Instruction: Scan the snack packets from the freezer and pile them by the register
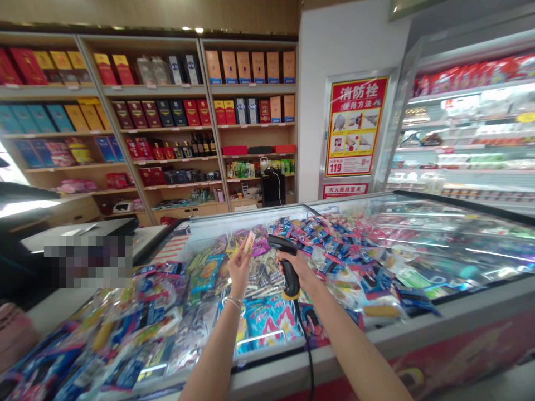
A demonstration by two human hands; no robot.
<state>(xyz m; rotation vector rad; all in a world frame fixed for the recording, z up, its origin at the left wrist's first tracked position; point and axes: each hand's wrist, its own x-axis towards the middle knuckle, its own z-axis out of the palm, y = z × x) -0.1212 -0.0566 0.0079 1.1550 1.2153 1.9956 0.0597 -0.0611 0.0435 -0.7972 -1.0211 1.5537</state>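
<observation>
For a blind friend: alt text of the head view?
A person's left hand lifts a small packet while the right hand aims a corded barcode scanner at it, above a freezer full of colourful packets, with shelves of boxes behind.

Black barcode scanner (pixel 290 273), yellow band (pixel 290 295)

The left hand (pixel 239 268) is raised, its fingers (pixel 245 249) seemingly pinched; the right hand (pixel 290 264) curls closed.

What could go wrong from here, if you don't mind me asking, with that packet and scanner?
The small packet, pinched in the left hand, could slip and get lost among the heaped packets in the chest freezer. The cable of the corded barcode scanner, held in the right hand, could snag on the freezer's rim.
</observation>
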